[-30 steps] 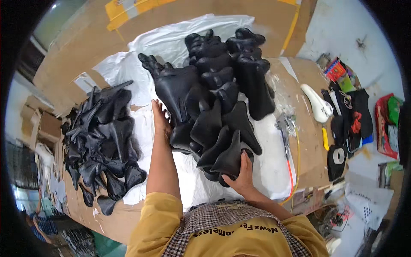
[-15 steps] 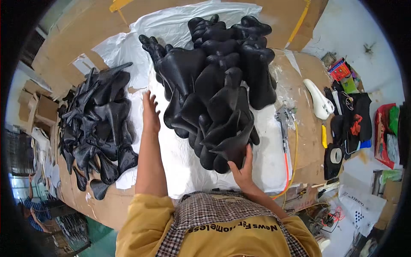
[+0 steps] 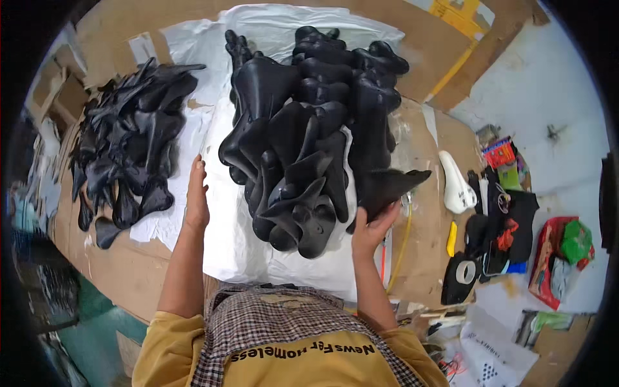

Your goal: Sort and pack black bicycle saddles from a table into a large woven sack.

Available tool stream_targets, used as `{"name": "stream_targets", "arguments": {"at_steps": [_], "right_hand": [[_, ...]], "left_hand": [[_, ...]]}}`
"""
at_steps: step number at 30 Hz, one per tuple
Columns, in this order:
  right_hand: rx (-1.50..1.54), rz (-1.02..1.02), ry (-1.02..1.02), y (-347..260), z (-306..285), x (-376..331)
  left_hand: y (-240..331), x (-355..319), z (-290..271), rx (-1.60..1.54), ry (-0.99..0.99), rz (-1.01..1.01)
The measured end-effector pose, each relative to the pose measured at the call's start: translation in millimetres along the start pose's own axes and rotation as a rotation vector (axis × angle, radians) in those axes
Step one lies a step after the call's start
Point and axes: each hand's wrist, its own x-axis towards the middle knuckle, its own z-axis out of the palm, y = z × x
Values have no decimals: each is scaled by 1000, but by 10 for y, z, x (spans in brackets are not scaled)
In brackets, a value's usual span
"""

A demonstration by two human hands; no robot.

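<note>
Workshop: heaped black saddle shells [image 3: 303, 148]

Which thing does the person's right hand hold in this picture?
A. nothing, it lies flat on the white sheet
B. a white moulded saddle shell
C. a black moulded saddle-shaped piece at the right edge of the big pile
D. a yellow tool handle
C: the right hand grips a black moulded saddle-shaped piece beside the big pile of black pieces.

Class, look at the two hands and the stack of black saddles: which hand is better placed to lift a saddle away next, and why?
Probably the right hand: it already grips a black saddle at the central stack's right edge. The left hand lies open on the white sheet, holding nothing.
</note>
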Motion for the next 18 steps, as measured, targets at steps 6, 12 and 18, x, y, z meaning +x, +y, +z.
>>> {"name": "stream_targets", "arguments": {"at_steps": [6, 12, 18], "right_hand": [[-708, -66, -191, 1134, -543, 516], [-1211, -54, -336, 1167, -1298, 369], [-1057, 90, -453, 898, -1884, 317]], "left_hand": [[-56, -646, 365, 125, -158, 146], [-90, -940, 385, 282, -131, 268], [-434, -1351, -615, 392, 217, 144]]}}
